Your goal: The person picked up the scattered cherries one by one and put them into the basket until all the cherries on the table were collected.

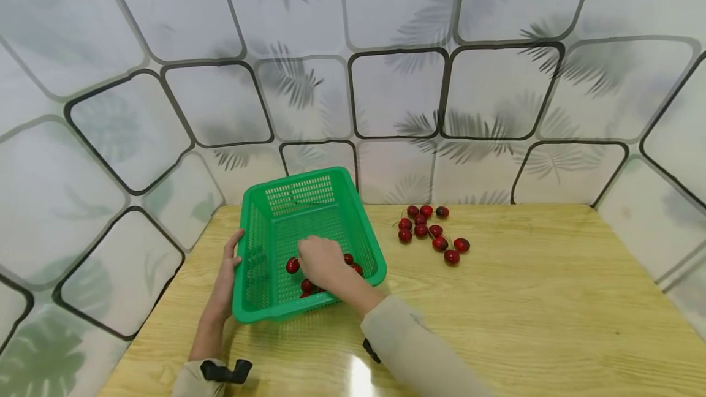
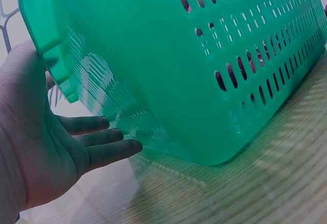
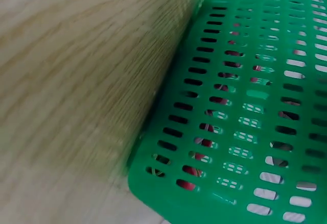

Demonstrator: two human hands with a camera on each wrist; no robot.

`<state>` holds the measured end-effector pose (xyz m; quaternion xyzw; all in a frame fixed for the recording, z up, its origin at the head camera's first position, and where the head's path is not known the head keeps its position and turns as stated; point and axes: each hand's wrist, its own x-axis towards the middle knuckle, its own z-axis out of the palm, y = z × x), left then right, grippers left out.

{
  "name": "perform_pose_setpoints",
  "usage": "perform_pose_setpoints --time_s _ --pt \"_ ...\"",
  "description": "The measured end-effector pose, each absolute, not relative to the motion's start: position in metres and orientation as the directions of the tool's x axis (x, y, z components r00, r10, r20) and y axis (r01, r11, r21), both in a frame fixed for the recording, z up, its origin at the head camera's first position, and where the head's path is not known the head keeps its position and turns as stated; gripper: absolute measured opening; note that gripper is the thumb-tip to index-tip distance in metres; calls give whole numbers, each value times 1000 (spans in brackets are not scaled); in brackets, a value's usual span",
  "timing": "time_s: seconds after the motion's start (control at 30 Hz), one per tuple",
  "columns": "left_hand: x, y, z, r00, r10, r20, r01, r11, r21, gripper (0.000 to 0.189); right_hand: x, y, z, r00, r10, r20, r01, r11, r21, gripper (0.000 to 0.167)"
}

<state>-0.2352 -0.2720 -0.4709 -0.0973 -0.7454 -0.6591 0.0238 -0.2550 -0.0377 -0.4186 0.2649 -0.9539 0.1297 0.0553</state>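
A green plastic basket stands on the wooden table with several dark red cherries in its near part. My left hand is at the basket's left side. In the left wrist view, that hand has nearly straight fingers touching the outer wall below the rim. Inside the basket is my right hand, back of the hand up and fingers bent down out of sight. One cherry shows right beside it; whether the fingers hold it is hidden. The right wrist view shows only the basket's slotted wall, with red glimpses through it.
Right of the basket, a loose group of cherries, some with stems, lies on the table. A patterned cloth or sheet rises behind the table and along both sides.
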Motion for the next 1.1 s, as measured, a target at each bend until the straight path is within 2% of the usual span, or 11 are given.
perform_pose_setpoints --time_s 0.2,0.8,1.1 --pt "-234 -274 -472 -972 130 194 207 98 973 55 -256 -44 -419 -872 -485 70 -489 850 -196 37" --pt "-236 -272 -470 -980 125 155 169 105 980 56 -259 -41 -424 -903 -415 -111 -373 886 -275 31" --pt "-236 -272 -471 -983 119 140 154 114 981 56 -257 -40 -424 -908 -400 -122 -352 889 -294 37"
